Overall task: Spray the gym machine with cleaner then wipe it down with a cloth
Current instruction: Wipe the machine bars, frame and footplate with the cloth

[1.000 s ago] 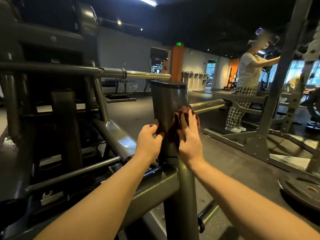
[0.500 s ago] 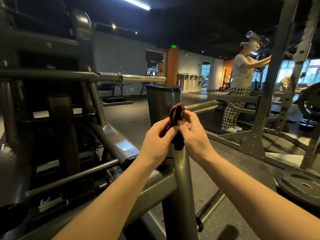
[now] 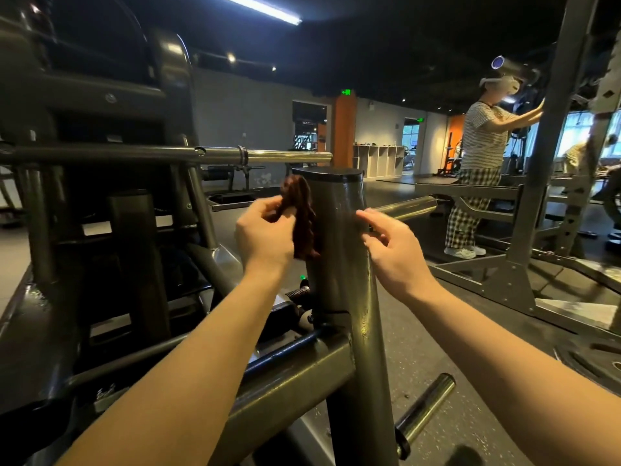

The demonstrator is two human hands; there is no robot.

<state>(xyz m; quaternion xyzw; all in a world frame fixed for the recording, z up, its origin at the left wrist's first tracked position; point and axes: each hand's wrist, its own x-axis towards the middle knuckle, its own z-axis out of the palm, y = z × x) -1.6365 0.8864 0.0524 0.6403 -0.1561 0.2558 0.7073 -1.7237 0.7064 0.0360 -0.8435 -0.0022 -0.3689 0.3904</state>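
Currently, bunched reddish-brown cloth (image 3: 302,220) pinched in left hand (image 3: 265,235), hanging beside the gym machine's upright post (image 3: 339,264), right hand (image 3: 393,250) across the post, fingers loosely curled, holding nothing

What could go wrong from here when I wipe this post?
1. The cloth hangs bunched from the left hand alone; it could slip and drop into the frame.
2. Bunched like this, it may cover only a narrow strip of the post and leave patches unwiped.
3. The spring beside the post's base could snag the cloth on a downward wipe.
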